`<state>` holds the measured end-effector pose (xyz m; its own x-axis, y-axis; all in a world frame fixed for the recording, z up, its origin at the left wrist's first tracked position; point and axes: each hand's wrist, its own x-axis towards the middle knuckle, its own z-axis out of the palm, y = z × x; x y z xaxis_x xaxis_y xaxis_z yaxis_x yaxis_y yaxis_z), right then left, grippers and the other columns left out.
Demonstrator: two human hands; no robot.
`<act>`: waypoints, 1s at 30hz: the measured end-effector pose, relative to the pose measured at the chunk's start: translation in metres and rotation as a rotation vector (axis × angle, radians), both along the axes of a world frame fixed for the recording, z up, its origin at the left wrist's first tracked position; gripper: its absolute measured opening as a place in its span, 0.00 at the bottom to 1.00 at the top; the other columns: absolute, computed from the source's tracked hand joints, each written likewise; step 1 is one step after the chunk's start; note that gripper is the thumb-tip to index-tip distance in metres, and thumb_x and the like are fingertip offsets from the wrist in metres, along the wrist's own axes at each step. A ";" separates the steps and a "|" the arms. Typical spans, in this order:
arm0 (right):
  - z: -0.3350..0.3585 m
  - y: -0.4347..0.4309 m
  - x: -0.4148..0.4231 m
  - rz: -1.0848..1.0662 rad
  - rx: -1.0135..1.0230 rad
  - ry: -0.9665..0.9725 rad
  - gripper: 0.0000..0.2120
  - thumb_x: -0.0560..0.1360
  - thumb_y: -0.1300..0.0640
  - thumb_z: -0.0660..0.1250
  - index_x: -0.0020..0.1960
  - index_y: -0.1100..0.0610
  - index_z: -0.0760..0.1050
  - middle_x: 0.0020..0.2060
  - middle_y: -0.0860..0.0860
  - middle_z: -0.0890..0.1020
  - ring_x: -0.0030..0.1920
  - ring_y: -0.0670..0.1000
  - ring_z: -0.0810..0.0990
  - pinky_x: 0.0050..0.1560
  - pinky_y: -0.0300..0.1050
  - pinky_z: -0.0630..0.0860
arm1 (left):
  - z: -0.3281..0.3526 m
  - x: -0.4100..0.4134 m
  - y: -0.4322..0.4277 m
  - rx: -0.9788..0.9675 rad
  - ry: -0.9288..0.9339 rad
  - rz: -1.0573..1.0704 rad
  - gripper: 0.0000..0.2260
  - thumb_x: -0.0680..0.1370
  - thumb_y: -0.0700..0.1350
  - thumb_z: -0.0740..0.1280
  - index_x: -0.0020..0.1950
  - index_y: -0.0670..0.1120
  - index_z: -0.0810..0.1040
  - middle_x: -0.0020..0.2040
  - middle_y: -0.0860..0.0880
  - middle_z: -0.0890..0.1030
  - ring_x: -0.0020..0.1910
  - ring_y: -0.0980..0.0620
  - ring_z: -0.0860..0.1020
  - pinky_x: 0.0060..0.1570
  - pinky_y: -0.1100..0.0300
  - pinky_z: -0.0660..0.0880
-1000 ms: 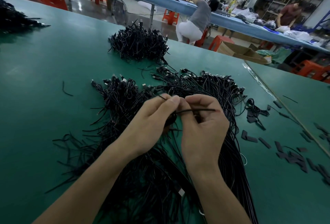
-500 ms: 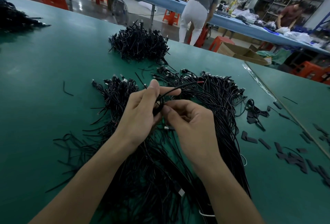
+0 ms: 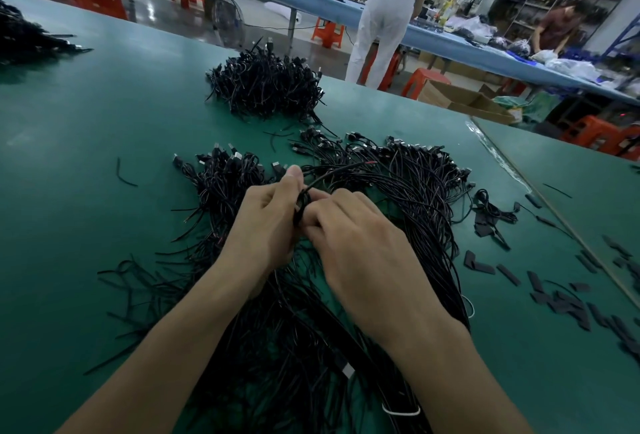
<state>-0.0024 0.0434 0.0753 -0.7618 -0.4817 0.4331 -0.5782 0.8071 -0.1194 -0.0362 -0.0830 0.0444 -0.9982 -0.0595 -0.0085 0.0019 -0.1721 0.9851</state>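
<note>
Two hands are close together, almost touching, above the middle of the green table [image 3: 86,142]. The left hand [image 3: 266,225] has its fingers curled round one small looped black cable [image 3: 302,203], with the thumb pressing on top. The right hand [image 3: 360,246] pinches the same loop from the other side, its fingers bent. One end of the cable sticks out to the right. Under the hands lies one big spread of loose black cables [image 3: 415,198]. Farther back sits one round heap of cables [image 3: 263,87], and one more heap [image 3: 24,38] is far left. Many little flat black strips [image 3: 509,274] lie on the right, too many to count.
</note>
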 end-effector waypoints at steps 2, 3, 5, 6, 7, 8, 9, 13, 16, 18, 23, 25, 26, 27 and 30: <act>-0.003 0.000 0.003 0.012 0.069 0.082 0.03 0.77 0.62 0.69 0.49 0.56 0.77 0.47 0.51 0.78 0.49 0.51 0.74 0.46 0.43 0.75 | -0.001 0.001 -0.003 0.031 -0.093 -0.154 0.24 0.84 0.56 0.57 0.33 0.42 0.67 0.24 0.50 0.61 0.20 0.55 0.55 0.22 0.67 0.54; -0.005 0.001 0.004 0.014 0.100 0.124 0.04 0.75 0.63 0.70 0.48 0.57 0.77 0.47 0.51 0.77 0.48 0.51 0.72 0.46 0.43 0.73 | 0.000 0.003 -0.004 0.055 -0.132 -0.239 0.23 0.84 0.57 0.57 0.35 0.43 0.68 0.25 0.51 0.62 0.20 0.56 0.55 0.22 0.67 0.54; -0.006 0.003 0.004 0.030 0.126 0.172 0.04 0.74 0.63 0.71 0.48 0.58 0.77 0.50 0.53 0.77 0.51 0.52 0.71 0.49 0.43 0.70 | -0.002 0.004 -0.005 0.069 -0.185 -0.334 0.23 0.84 0.56 0.58 0.34 0.43 0.70 0.25 0.51 0.63 0.19 0.57 0.56 0.21 0.68 0.53; -0.005 0.004 0.003 0.046 0.127 0.174 0.04 0.75 0.63 0.71 0.48 0.58 0.77 0.53 0.53 0.77 0.54 0.52 0.71 0.52 0.43 0.69 | -0.004 0.003 -0.005 0.064 -0.215 -0.354 0.23 0.84 0.54 0.58 0.32 0.45 0.70 0.24 0.52 0.63 0.19 0.58 0.57 0.20 0.68 0.53; -0.005 0.006 0.002 0.068 0.125 0.158 0.04 0.75 0.62 0.71 0.48 0.58 0.77 0.54 0.52 0.77 0.56 0.52 0.72 0.55 0.43 0.70 | -0.005 0.003 -0.005 0.049 -0.251 -0.373 0.23 0.85 0.52 0.57 0.31 0.46 0.70 0.24 0.52 0.64 0.19 0.58 0.57 0.19 0.69 0.54; -0.005 0.007 0.001 0.093 0.115 0.127 0.03 0.75 0.62 0.70 0.48 0.58 0.77 0.55 0.52 0.78 0.56 0.51 0.72 0.56 0.44 0.71 | -0.005 0.003 -0.006 0.019 -0.284 -0.399 0.22 0.85 0.49 0.57 0.30 0.47 0.70 0.24 0.52 0.64 0.19 0.58 0.58 0.19 0.69 0.54; -0.004 0.008 0.000 0.114 0.104 0.090 0.02 0.77 0.62 0.69 0.48 0.57 0.77 0.53 0.51 0.78 0.55 0.50 0.73 0.55 0.45 0.72 | -0.005 0.002 -0.007 -0.016 -0.310 -0.428 0.22 0.85 0.46 0.56 0.29 0.48 0.70 0.24 0.52 0.65 0.19 0.57 0.58 0.20 0.69 0.53; -0.005 0.009 -0.001 0.079 0.020 -0.040 0.03 0.80 0.59 0.64 0.48 0.56 0.77 0.48 0.49 0.77 0.50 0.49 0.73 0.53 0.47 0.73 | -0.006 0.003 -0.007 -0.068 -0.366 -0.465 0.24 0.80 0.39 0.55 0.25 0.51 0.71 0.23 0.52 0.68 0.20 0.56 0.58 0.21 0.68 0.52; -0.006 0.013 -0.004 0.028 -0.025 -0.139 0.04 0.80 0.59 0.64 0.49 0.56 0.77 0.48 0.49 0.77 0.50 0.50 0.74 0.54 0.48 0.74 | -0.006 0.002 -0.002 0.002 -0.343 -0.402 0.22 0.80 0.41 0.57 0.26 0.50 0.71 0.24 0.51 0.67 0.20 0.56 0.58 0.20 0.69 0.53; -0.007 0.019 -0.007 0.009 -0.110 -0.227 0.04 0.81 0.58 0.64 0.50 0.55 0.77 0.47 0.48 0.78 0.50 0.49 0.75 0.53 0.48 0.74 | -0.006 0.002 0.000 0.022 -0.286 -0.383 0.19 0.81 0.43 0.57 0.30 0.48 0.74 0.27 0.49 0.70 0.21 0.55 0.61 0.19 0.68 0.54; -0.009 0.031 -0.015 -0.035 -0.214 -0.315 0.04 0.80 0.56 0.65 0.49 0.52 0.79 0.44 0.44 0.78 0.46 0.46 0.76 0.49 0.46 0.75 | -0.010 0.002 0.000 -0.060 -0.241 -0.485 0.17 0.82 0.45 0.53 0.40 0.45 0.78 0.32 0.49 0.77 0.26 0.56 0.67 0.21 0.64 0.60; -0.010 0.035 -0.016 -0.040 -0.242 -0.317 0.03 0.79 0.55 0.67 0.49 0.51 0.80 0.44 0.44 0.79 0.46 0.44 0.77 0.49 0.42 0.75 | -0.011 -0.001 0.001 -0.059 -0.279 -0.542 0.13 0.80 0.42 0.53 0.45 0.43 0.76 0.33 0.49 0.75 0.26 0.56 0.66 0.22 0.64 0.61; -0.010 0.037 -0.017 -0.034 -0.248 -0.315 0.03 0.79 0.56 0.68 0.49 0.51 0.81 0.43 0.43 0.79 0.46 0.43 0.77 0.49 0.40 0.75 | -0.011 -0.001 0.001 -0.079 -0.283 -0.577 0.10 0.79 0.39 0.55 0.45 0.43 0.75 0.33 0.49 0.74 0.26 0.56 0.66 0.22 0.65 0.61; -0.009 0.038 -0.017 -0.025 -0.251 -0.312 0.02 0.78 0.56 0.69 0.48 0.51 0.81 0.43 0.43 0.80 0.46 0.43 0.77 0.50 0.39 0.74 | -0.011 -0.001 0.000 -0.120 -0.254 -0.615 0.06 0.77 0.37 0.58 0.45 0.43 0.74 0.33 0.50 0.72 0.26 0.57 0.65 0.23 0.65 0.62; -0.008 0.041 -0.015 0.007 -0.247 -0.308 0.02 0.77 0.56 0.71 0.48 0.51 0.82 0.44 0.42 0.80 0.47 0.42 0.77 0.50 0.37 0.74 | -0.011 0.003 -0.004 -0.240 -0.108 -0.715 0.04 0.80 0.37 0.66 0.51 0.37 0.73 0.36 0.50 0.67 0.30 0.57 0.64 0.28 0.65 0.65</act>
